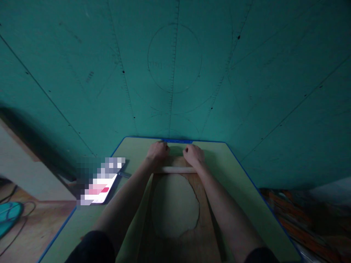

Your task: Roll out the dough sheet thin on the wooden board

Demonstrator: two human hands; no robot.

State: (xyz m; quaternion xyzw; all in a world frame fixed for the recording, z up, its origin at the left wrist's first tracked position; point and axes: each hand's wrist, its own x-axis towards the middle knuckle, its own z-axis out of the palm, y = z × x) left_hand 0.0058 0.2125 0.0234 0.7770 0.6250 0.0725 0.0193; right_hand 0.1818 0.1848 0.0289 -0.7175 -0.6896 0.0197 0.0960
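Observation:
A thin, roughly round sheet of dough (175, 206) with a ragged right edge lies on a wooden board (208, 233). Across the board, just beyond the dough, rests a pale rolling pin (177, 170); its ends are hidden by my wrists. My left hand (159, 150) is past the pin near the table's far edge, fingers curled into a loose fist. Opposite it, my right hand (193, 153) is curled the same way. No object shows inside either fist. Both wrists are over the pin, and whether they press on it I cannot tell.
The light table (233, 182) has a blue edge and stands against a green wall (175, 73) with drawn lines. Left of my arm lies a lit tablet (102, 186), partly blurred out. On the floor at left are a teal round object (9, 217) and cables.

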